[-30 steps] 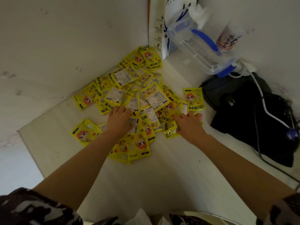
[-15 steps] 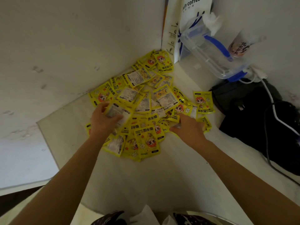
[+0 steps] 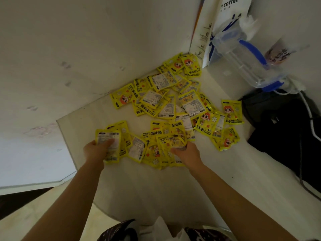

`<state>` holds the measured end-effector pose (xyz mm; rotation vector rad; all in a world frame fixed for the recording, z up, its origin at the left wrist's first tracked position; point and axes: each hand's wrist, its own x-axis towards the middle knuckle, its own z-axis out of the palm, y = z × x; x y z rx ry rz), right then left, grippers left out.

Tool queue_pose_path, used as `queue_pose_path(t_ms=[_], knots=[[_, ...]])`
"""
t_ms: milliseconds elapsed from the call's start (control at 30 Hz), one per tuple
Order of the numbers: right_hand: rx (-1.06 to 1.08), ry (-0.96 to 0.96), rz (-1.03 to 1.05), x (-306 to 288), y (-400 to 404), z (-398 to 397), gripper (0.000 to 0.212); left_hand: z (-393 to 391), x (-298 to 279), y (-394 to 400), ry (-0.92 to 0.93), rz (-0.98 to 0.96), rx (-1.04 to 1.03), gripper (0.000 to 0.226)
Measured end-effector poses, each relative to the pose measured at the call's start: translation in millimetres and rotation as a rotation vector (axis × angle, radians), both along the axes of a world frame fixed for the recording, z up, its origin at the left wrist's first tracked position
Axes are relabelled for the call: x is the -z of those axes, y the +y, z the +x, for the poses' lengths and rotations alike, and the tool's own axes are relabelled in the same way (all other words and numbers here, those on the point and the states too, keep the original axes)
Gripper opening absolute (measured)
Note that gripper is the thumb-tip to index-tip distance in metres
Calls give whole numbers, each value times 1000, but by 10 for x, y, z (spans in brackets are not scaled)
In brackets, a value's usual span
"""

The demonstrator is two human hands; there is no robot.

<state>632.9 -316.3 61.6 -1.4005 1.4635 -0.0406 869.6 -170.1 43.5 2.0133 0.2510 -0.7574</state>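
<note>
Many yellow hand-warmer packets (image 3: 175, 105) with a cartoon face lie scattered on a pale table (image 3: 142, 185), reaching into the wall corner. My left hand (image 3: 94, 151) grips a small stack of packets (image 3: 109, 145) near the table's left edge, thumb on the top one's white label side. My right hand (image 3: 186, 153) pinches a packet (image 3: 175, 140) at the near end of the pile, its fingers curled around the packet's lower edge. A separate packet (image 3: 231, 111) lies off to the right.
A clear plastic box with blue clips (image 3: 243, 63) leans in the far right corner next to a white coffee paper bag (image 3: 224, 18). A black bag (image 3: 284, 126) with a white cable (image 3: 311, 117) fills the table's right side. Walls close in at left and back.
My left hand has pulled back toward me, left of the pile, holding a stack of packets. My right hand has closed on a packet at the pile's near end.
</note>
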Motion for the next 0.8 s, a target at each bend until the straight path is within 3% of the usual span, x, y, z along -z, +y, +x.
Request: queue_pose_path(t_ms=[167, 267, 367, 567, 700, 800], knots=[[27, 53, -28, 186, 62, 173, 40, 52, 60, -185, 14, 42, 133, 30], [45, 86, -7, 104, 60, 223, 38, 167, 272, -303, -44, 162, 228, 34], [89, 85, 16, 137, 48, 221, 41, 54, 35, -465, -94, 216, 269, 31], [107, 55, -8, 127, 121, 230, 37, -15, -57, -523, -19, 167, 218, 22], [132, 68, -6, 103, 139, 204, 18, 39, -58, -419, -91, 104, 214, 24], [117, -8, -23, 97, 145, 118, 18, 89, -96, -315, -98, 2, 199, 24]])
